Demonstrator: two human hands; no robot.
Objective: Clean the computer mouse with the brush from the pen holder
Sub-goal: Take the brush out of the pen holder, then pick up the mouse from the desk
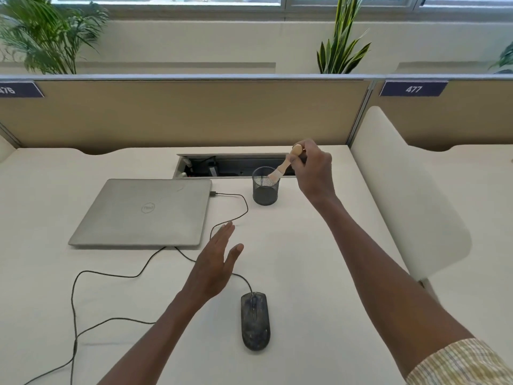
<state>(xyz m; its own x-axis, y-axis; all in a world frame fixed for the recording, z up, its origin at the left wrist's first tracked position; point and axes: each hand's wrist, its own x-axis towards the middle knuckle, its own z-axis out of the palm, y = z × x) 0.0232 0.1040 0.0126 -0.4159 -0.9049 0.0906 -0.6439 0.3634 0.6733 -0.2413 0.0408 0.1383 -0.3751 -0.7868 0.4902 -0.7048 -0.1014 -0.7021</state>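
Note:
A dusty black computer mouse (255,320) lies on the white desk near me, its cable running off toward the laptop. Farther back stands a dark mesh pen holder (265,190). My right hand (313,168) pinches the wooden handle of a small brush (286,163), whose pale bristles sit at the holder's rim, tilted down to the left. My left hand (219,262) hovers flat with straight fingers above the desk, just up and left of the mouse, holding nothing.
A closed silver laptop (141,212) lies at the left with the mouse cable (75,301) looping across the desk. An open cable tray (230,165) is behind the holder. A beige partition (180,115) bounds the back, a white divider (402,190) the right.

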